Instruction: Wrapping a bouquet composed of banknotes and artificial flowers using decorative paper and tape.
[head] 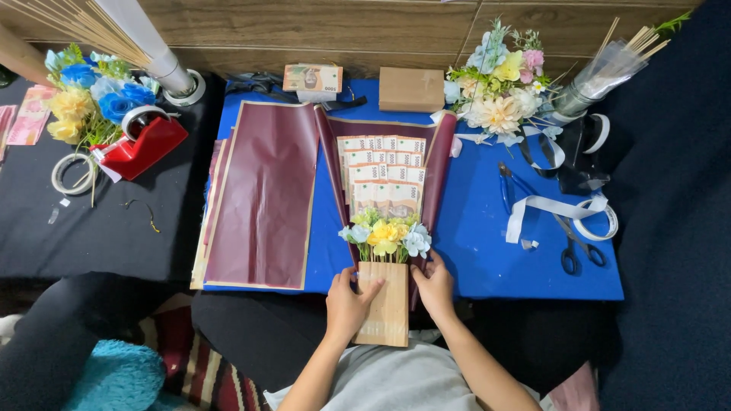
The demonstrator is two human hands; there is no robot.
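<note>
Banknote bouquet lies at near edge of blue worktop, long axis running straight away from the person: kraft-brown handle wrap toward the body, fanned notes far end, w/ small flowers between. Left hand and right hand flank the wrap, fingers closed on its two edges; both about equally near. Maroon paper sheet lies flat just left; scissors well right.

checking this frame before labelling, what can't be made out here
Head view only:
- Lower end of the tan kraft-paper bouquet base: covered by the left hand and right hand.
- Flower stems of the small yellow and pale-blue flower cluster: hidden in the base.
- Bundle of thin wooden sticks: cut off by the top edge.
</note>
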